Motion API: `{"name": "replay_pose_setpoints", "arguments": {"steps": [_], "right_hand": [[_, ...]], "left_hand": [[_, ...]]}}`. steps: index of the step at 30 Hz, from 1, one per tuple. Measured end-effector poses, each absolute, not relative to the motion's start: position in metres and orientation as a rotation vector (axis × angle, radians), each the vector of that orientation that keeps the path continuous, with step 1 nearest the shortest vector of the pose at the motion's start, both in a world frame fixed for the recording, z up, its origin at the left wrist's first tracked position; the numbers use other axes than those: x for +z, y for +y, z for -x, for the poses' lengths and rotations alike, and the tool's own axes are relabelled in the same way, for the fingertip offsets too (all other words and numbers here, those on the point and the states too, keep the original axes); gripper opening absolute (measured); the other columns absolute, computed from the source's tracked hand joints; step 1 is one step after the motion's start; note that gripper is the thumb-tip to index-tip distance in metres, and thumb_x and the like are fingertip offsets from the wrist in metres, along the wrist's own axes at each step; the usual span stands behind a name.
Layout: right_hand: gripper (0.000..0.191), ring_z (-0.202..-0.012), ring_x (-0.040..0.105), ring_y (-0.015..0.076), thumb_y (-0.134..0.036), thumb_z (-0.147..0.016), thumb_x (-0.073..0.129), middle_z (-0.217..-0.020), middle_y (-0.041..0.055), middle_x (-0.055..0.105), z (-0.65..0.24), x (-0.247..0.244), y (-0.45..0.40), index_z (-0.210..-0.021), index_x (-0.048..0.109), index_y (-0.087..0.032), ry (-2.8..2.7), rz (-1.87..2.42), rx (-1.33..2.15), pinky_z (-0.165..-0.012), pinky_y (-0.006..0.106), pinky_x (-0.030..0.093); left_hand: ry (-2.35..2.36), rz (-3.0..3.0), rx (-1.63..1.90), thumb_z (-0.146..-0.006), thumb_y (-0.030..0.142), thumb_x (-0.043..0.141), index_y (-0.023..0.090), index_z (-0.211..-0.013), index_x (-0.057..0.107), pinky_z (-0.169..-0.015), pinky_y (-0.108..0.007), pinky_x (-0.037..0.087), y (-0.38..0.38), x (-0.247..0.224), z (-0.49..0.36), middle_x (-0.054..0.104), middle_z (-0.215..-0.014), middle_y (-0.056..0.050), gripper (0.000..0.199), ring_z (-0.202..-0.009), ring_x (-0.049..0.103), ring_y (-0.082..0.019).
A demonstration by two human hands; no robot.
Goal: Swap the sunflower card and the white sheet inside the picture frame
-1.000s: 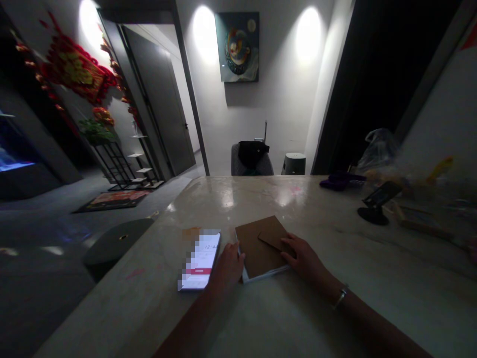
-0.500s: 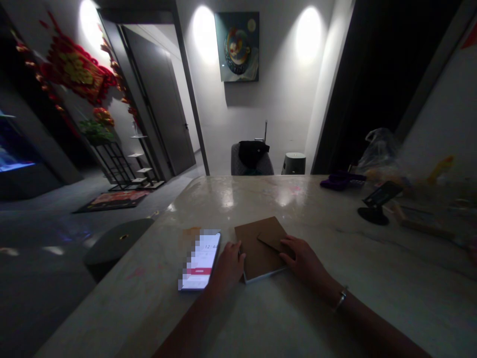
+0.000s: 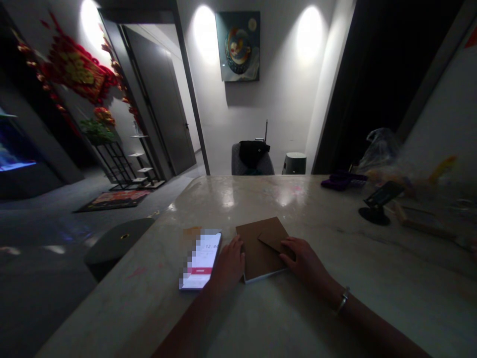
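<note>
A brown, square, flat item point(image 3: 257, 258) with a pale lower edge lies on the stone-topped table point(image 3: 298, 318). A thin dark piece point(image 3: 269, 243) rests on its surface, its right end reaching the fingers of my right hand point(image 3: 300, 256). Those fingers are bent together over the item's right edge. At the left edge, my left hand point(image 3: 231, 258) lies against the brown item, its fingers close together and partly curled. Just left of that hand is a lit phone point(image 3: 203, 263), screen up.
On the right stand a phone holder point(image 3: 380, 201) with a round base and a wooden frame point(image 3: 423, 221). Purple cloth point(image 3: 341, 180) and a clear plastic bag point(image 3: 380, 151) sit farther back. A round stool point(image 3: 119, 238) is beyond the left table edge.
The fingers of my left hand have shifted slightly up along the item's left edge. My right hand looks almost unchanged.
</note>
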State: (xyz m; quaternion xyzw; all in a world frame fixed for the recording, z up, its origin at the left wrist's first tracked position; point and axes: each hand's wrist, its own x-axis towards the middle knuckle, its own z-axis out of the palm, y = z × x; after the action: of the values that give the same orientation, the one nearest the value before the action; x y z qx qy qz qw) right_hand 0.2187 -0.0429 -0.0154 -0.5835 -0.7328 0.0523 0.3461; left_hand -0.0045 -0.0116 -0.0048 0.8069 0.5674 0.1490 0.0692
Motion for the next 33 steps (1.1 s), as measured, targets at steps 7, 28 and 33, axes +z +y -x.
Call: {"name": "replay_pose_setpoints", "arguments": {"steps": [7,28,33], "right_hand": [[0.031,-0.100,0.053,0.0254,-0.026,-0.072,0.059,-0.106,0.0128,0.059,-0.2184,-0.0152,-0.0421,-0.101,0.060,-0.016,-1.900,1.497,0.139,-0.088,0.043,0.043],[0.028,-0.093,0.055,0.0248,-0.028,-0.071,0.059,-0.099,0.0113,0.061,-0.2142,-0.0125,-0.0439,-0.096,0.062,-0.018,-1.922,1.488,0.136,-0.082,0.041,0.045],[0.028,-0.093,0.055,0.0244,-0.027,-0.071,0.059,-0.098,0.0119,0.060,-0.2132,-0.0103,-0.0450,-0.096,0.062,-0.016,-1.922,1.483,0.132,-0.083,0.040,0.045]], "left_hand": [[1.719,-2.477,0.395,-0.082,0.018,0.031,0.009,-0.118,0.045,-0.098,-0.036,0.032,-0.0131,0.0004,0.0037,0.040,-0.132,-0.012,0.040,-0.116,0.042,-0.021],[1.707,-2.536,0.467,-0.083,0.020,0.030,0.013,-0.117,0.045,-0.095,-0.039,0.033,-0.0091,-0.0067,0.0052,0.042,-0.129,-0.012,0.038,-0.116,0.041,-0.024],[1.745,-2.494,0.414,-0.085,0.027,0.030,0.013,-0.118,0.044,-0.093,-0.040,0.035,-0.0073,-0.0060,0.0033,0.036,-0.134,-0.011,0.039,-0.114,0.042,-0.024]]}}
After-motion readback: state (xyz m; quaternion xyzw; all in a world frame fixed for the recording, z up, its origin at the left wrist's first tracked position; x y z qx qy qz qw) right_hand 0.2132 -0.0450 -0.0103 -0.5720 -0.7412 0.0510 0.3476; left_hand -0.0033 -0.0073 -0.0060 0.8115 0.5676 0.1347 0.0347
